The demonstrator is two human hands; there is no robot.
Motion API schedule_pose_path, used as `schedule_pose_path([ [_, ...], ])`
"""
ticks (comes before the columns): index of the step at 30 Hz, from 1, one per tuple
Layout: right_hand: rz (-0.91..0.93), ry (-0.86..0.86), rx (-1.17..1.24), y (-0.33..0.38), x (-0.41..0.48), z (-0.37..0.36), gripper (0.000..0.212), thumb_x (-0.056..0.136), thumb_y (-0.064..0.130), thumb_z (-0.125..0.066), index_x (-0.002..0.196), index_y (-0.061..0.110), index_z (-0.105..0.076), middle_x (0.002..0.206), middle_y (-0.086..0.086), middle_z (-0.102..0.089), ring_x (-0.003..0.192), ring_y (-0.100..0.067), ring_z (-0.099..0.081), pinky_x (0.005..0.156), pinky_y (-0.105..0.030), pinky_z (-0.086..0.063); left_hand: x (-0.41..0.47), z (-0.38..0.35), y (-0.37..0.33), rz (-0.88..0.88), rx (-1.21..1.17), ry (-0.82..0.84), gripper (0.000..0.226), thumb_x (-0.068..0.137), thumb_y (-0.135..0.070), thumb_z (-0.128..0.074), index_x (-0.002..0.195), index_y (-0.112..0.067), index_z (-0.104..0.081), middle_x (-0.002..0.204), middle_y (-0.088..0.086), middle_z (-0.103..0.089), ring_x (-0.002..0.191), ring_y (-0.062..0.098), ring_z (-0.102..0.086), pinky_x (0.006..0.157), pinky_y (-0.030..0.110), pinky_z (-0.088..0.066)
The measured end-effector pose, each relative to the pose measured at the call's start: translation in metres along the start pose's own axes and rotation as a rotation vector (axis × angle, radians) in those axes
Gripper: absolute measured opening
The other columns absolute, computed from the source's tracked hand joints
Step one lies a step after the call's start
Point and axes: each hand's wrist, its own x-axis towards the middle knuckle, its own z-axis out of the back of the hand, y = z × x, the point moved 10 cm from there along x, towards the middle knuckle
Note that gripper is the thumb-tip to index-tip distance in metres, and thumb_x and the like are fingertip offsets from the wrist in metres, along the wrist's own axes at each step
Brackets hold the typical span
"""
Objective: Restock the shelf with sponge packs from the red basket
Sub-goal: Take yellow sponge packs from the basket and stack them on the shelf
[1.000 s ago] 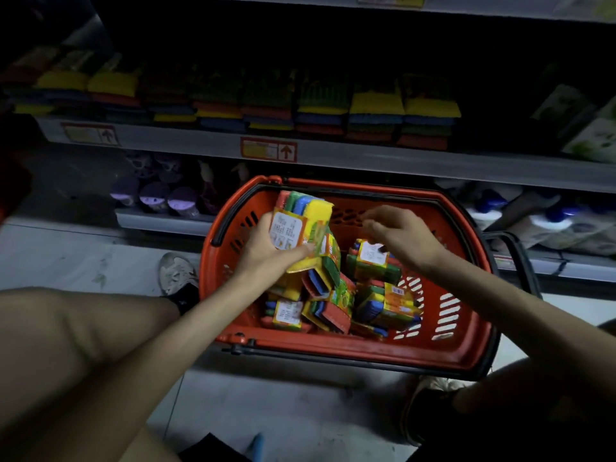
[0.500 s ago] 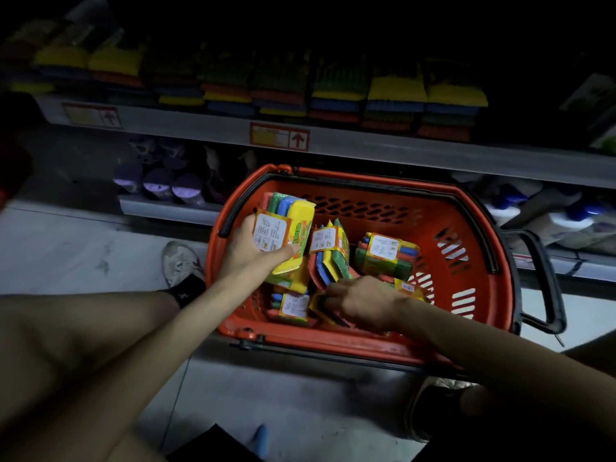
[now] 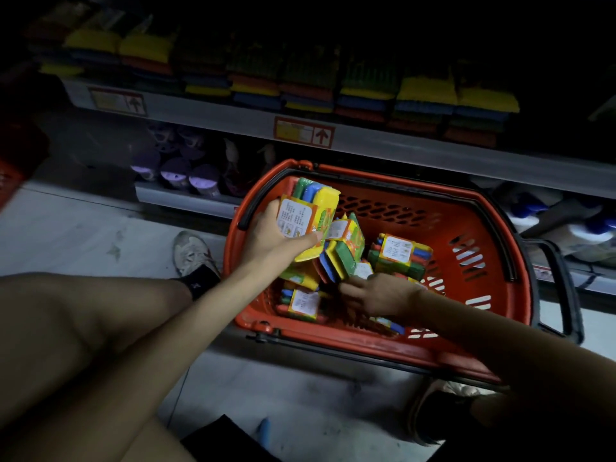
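Left hand [image 3: 273, 235] holds one sponge pack [image 3: 308, 213] over the red basket [image 3: 433, 203]; right hand [image 3: 378, 295] is down among the loose packs [image 3: 400, 251].

Left fingers and thumb are clamped round the labelled pack, which is lifted above the basket's left side, near the rim. Right fingers are stretched fairly straight and slightly apart, with the tips at the foot of a tilted pack [image 3: 343, 248]; they are blurry and show no clear grip. The basket sits on the floor just in front of the shelf [image 3: 400, 145], and the shelf's row of stacked packs [image 3: 426, 95] is dim.
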Motion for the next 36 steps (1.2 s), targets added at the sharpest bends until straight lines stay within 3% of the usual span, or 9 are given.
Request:
schedule_pose_path([
  [5,-0.186,0.028,0.078,-0.046,-0.047,0.039,0.037,0.079,0.002,-0.072,0.112,0.005,-0.053,0.119,-0.02,-0.047,0.062,-0.026,-0.063,0.036,-0.031,-0.046,-0.005,-0.003,-0.008,0.007,-0.048,0.018,0.06,0.073,-0.042,-0.089,0.12,-0.025,-0.056,0.114,-0.003,-0.066,0.103,0.015,-0.064,0.091,0.035,-0.054],
  [8,-0.311,-0.001,0.155,-0.07,-0.073,0.072,0.043,0.083,0.014,-0.075,0.116,0.007,-0.049,0.12,-0.02,-0.052,0.071,-0.031,-0.067,0.039,-0.032,-0.047,-0.008,-0.005,-0.011,0.048,-0.105,0.014,0.058,0.073,-0.04,-0.09,0.118,-0.022,-0.058,0.109,0.0,-0.068,0.1,0.017,-0.066,0.09,0.038,-0.056],
  [10,-0.383,-0.027,0.206,-0.084,-0.088,0.096,0.044,0.094,0.033,-0.058,0.128,0.008,-0.048,0.123,-0.02,-0.051,0.08,-0.032,-0.068,0.045,-0.034,-0.053,-0.01,-0.006,-0.014,0.08,-0.18,0.015,0.052,0.076,-0.033,-0.089,0.117,-0.022,-0.059,0.106,-0.003,-0.069,0.099,0.012,-0.066,0.085,0.029,-0.054],
  [14,-0.653,-0.066,0.358,-0.118,-0.108,0.137,0.075,0.088,0.068,-0.05,0.142,0.015,-0.045,0.142,-0.014,-0.041,0.098,-0.036,-0.068,0.072,-0.044,-0.062,-0.009,-0.011,-0.023,0.117,-0.336,0.031,0.05,0.074,-0.036,-0.089,0.117,-0.026,-0.065,0.104,-0.009,-0.076,0.095,0.01,-0.072,0.08,0.026,-0.054],
  [20,-0.996,-0.399,0.893,-0.132,-0.141,0.17,0.077,0.082,0.064,-0.06,0.149,0.033,-0.041,0.151,0.005,-0.041,0.132,-0.01,-0.046,0.11,-0.037,-0.047,-0.011,-0.034,-0.047,0.21,-0.618,0.138,0.046,0.083,-0.034,-0.081,0.125,-0.029,-0.064,0.112,-0.004,-0.077,0.105,0.019,-0.073,0.097,0.051,-0.054],
  [26,-1.02,-0.634,1.252,-0.126,-0.134,0.159,0.068,0.09,0.013,-0.077,0.145,0.041,-0.047,0.141,0.018,-0.056,0.13,-0.011,-0.057,0.109,-0.049,-0.047,-0.016,-0.057,-0.062,0.284,-0.765,0.18,0.032,0.087,-0.027,-0.075,0.118,-0.024,-0.07,0.107,0.002,-0.079,0.1,0.02,-0.074,0.082,0.044,-0.06],
  [30,-1.202,-0.742,1.326,-0.126,-0.146,0.154,0.062,0.09,0.057,-0.066,0.145,0.053,-0.038,0.151,0.025,-0.044,0.138,-0.004,-0.045,0.115,-0.045,-0.04,-0.017,-0.067,-0.07,0.268,-0.758,0.189,0.03,0.088,-0.027,-0.073,0.118,-0.023,-0.07,0.107,0.003,-0.079,0.094,0.018,-0.074,0.086,0.043,-0.06],
  [32,-1.337,-0.817,1.346,-0.128,-0.16,0.143,0.07,0.085,0.072,-0.061,0.148,0.054,-0.035,0.155,0.015,-0.043,0.14,-0.012,-0.045,0.115,-0.048,-0.04,-0.019,-0.075,-0.076,0.253,-0.716,0.214,0.032,0.087,-0.027,-0.073,0.119,-0.023,-0.07,0.11,0.003,-0.078,0.095,0.019,-0.073,0.089,0.044,-0.058],
  [36,-1.588,-0.949,1.356,-0.134,-0.188,0.126,0.079,0.082,0.062,-0.075,0.147,0.036,-0.039,0.134,0.005,-0.057,0.12,-0.014,-0.06,0.104,-0.039,-0.048,-0.027,-0.093,-0.086,0.218,-0.664,0.288,0.04,0.082,-0.029,-0.075,0.12,-0.023,-0.069,0.112,0.004,-0.078,0.1,0.022,-0.073,0.088,0.042,-0.057],
])
